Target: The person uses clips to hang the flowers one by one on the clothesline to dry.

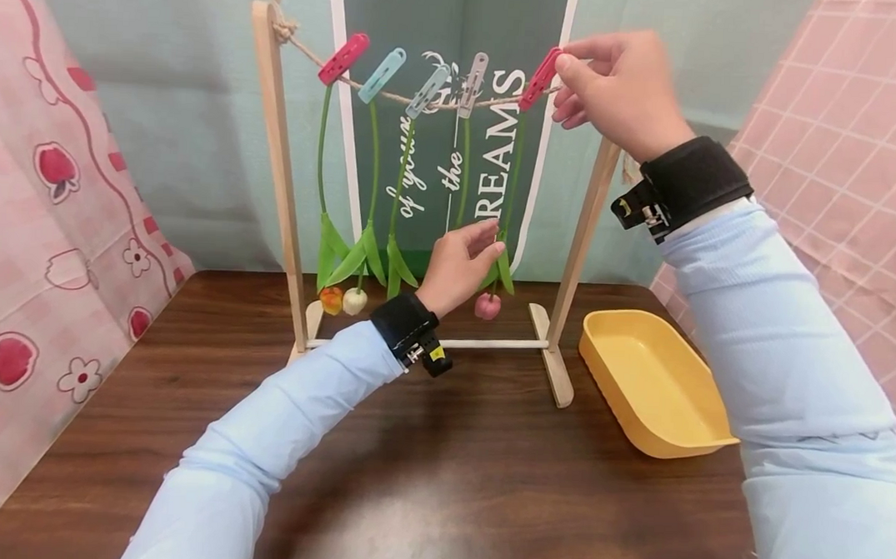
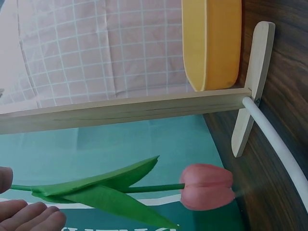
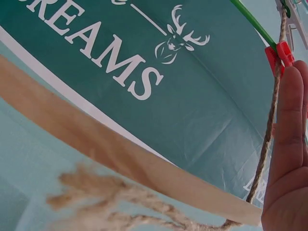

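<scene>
A frayed-end rope (image 1: 493, 103) runs between two wooden posts, with plastic clothespins along it. Several artificial tulips hang from it, heads down. My right hand (image 1: 614, 91) pinches the tail of a red clothespin (image 1: 541, 79), which sits on the rope at the top of a green stem. Lower down, my left hand (image 1: 459, 263) has its thumb and fingers round the stem of the pink tulip (image 1: 488, 306). That tulip's leaves and head (image 2: 207, 186) extend beyond the fingers in the left wrist view. One tulip's head is hidden behind my left wrist.
The rack's right post (image 1: 585, 235) stands close under my right hand, on a wooden foot (image 1: 552, 359). A white bar (image 1: 490, 344) joins the posts near the table. A yellow tray (image 1: 638, 388) lies to the right. Behind hangs a green-and-teal printed cloth (image 1: 497, 23).
</scene>
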A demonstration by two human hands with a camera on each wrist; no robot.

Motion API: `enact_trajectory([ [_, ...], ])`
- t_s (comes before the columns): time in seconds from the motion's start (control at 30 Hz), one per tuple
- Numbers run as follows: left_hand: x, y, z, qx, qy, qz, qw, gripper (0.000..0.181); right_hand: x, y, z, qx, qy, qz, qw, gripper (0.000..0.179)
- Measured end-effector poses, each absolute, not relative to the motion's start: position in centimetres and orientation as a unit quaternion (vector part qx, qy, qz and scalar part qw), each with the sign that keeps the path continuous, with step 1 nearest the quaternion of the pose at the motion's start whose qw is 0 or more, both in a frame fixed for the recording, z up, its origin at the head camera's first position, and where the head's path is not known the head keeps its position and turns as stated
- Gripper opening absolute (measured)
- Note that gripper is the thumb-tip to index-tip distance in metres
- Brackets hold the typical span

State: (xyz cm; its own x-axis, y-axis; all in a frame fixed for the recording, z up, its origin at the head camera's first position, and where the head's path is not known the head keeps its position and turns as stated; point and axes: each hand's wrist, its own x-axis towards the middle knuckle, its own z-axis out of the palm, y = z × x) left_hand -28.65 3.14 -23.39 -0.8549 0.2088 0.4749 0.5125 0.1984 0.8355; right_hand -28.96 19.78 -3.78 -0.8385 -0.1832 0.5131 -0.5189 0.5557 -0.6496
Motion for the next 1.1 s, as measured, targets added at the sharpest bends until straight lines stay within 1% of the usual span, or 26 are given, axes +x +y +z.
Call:
enact_trajectory([
  [0.3,-28.3,2.6,-23.4,-0.245,-0.761,-0.584,0.142,0.036,-28.1,20.4,-4.6,0.228,-0.829,0.449,0.243,0.039],
  [0.5,-27.7,2.3,-23.5,-0.258,-0.764,-0.576,0.136,0.036,-27.6,21.1,-5.9,0.250,-0.813,0.450,0.272,0.034],
  [0.73,-26.5,1.6,-23.9,-0.287,-0.763,-0.562,0.138,0.035,-26.8,21.5,-8.3,0.267,-0.812,0.441,0.274,0.027],
  [1.1,-24.3,0.0,-24.5,-0.327,-0.762,-0.541,0.144,0.035,-25.0,21.1,-13.1,0.317,-0.813,0.397,0.283,0.022],
])
